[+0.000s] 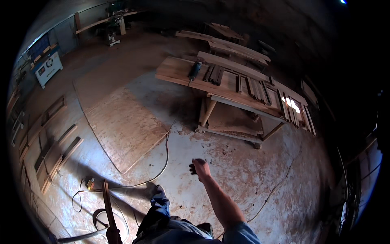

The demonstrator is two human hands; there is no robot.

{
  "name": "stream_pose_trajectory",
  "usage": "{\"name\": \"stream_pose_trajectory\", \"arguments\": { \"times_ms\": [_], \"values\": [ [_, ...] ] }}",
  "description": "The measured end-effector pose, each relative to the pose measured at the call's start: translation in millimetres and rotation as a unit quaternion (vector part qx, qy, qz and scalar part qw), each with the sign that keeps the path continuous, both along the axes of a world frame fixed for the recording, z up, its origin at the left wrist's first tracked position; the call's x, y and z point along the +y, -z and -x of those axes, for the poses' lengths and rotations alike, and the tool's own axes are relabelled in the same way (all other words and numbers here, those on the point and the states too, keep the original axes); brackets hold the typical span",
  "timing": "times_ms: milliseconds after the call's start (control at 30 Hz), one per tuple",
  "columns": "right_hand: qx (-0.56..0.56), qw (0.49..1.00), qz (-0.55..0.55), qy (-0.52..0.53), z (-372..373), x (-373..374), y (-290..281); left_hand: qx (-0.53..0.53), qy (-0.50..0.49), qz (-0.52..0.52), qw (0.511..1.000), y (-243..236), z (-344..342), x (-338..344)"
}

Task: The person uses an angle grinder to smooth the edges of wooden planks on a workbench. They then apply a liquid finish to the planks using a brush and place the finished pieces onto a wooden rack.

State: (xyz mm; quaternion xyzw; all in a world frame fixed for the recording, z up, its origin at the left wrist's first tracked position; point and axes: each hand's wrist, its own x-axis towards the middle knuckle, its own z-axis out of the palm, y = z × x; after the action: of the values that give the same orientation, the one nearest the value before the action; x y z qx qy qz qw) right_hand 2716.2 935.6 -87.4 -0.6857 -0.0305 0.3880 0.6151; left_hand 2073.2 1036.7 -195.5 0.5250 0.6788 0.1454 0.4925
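At the lower left, my left hand (113,234) is closed round the lower end of a long, narrow wooden strip (108,203). The strip stands almost upright, and the hand is in shadow near the picture's lower edge. My right hand (200,168) is stretched out ahead over the stained floor. Its fingers are loosely bent and a little apart, and nothing shows in them. The wheeled workbench (178,73) stands beyond that hand, which does not touch it. On the bench top lie a blue power tool (195,71) and several wooden strips (256,89).
A cable (162,168) crosses the floor near my foot, by a small yellow object (90,184). A brown sheet (122,126) lies flat ahead. Wooden frames (57,162) rest at the left. A white-and-blue machine (48,69) stands far left; more boards (227,46) lie behind the bench.
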Motion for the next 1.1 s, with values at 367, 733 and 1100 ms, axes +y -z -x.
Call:
{"name": "stream_pose_trajectory", "arguments": {
  "times_ms": [367, 733, 1100],
  "values": [
    [-0.181, 0.983, 0.026, 0.018, -237, 191, -58, -0.123, 0.066, 0.012, 0.99, -58, -305, 290],
    [-0.332, 0.928, 0.17, 0.011, -470, 374, -44, 0.026, 0.284, -0.162, 0.945, -173, -597, 452],
    [-0.264, 0.93, 0.255, 0.01, -541, 441, -42, -0.001, 0.44, -0.351, 0.827, -199, -806, 636]
  ]
}}
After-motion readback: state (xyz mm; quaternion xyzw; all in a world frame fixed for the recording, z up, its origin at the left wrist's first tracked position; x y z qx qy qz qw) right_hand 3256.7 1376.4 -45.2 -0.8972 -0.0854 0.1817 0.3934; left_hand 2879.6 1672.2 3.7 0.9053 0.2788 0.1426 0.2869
